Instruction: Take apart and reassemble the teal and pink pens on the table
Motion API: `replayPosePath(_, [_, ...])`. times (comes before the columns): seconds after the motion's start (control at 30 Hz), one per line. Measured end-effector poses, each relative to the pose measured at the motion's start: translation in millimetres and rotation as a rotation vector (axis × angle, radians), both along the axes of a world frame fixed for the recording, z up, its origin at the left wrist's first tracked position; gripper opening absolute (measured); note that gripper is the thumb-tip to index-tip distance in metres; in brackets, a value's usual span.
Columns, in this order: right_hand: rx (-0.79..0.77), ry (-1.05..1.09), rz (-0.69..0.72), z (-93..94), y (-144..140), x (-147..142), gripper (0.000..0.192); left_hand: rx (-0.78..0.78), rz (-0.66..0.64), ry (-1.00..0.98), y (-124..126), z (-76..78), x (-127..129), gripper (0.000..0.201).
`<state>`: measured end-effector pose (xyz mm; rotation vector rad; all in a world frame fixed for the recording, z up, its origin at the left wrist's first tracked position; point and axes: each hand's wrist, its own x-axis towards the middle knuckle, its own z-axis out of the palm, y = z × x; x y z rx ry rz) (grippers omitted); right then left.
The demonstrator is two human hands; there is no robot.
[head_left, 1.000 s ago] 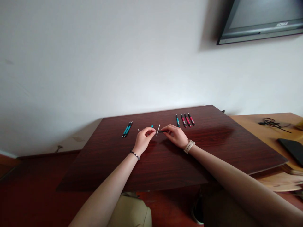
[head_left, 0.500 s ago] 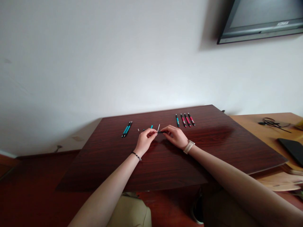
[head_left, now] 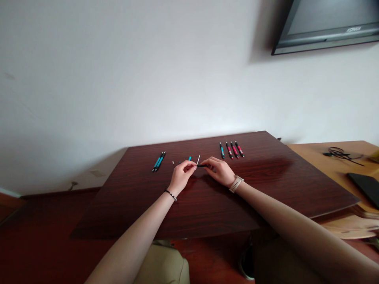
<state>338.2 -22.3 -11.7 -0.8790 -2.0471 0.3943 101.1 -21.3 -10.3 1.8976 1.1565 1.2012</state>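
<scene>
Your right hand (head_left: 220,170) pinches the black pen part (head_left: 202,165) between its fingertips; your left hand (head_left: 180,174) has fingertips nearly meeting, grip unclear; the white rod (head_left: 198,159) just beyond them could roll if nudged.

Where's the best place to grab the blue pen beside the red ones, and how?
I'd pinch the blue pen across mid-barrel, from above and slightly left: it lies flat and slim, its left side unblocked, while the red pens line up on its right.

Soft light; wall (head_left: 189,90) palest above far edge of desk (head_left: 124,197), dimmer past far-left corner. Floor (head_left: 44,236) dark. Faint shadow below right hand (head_left: 221,171). Television (head_left: 331,29) lettering smeared.
</scene>
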Motion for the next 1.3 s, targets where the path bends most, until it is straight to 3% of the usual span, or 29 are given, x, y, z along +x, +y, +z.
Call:
replayPosePath(0.8, [0.021, -0.041, -0.024, 1.1, -2.9, -1.5, 0.025, 0.021, 0.04, 0.025, -1.7, 4.9, 0.5, 0.018])
replayPosePath(1.3, [0.054, -0.114, 0.028, 5.3, -8.3, -4.0, 0.026, -0.005, -0.052, 0.019, -2.7, 3.6, 1.2, 0.015])
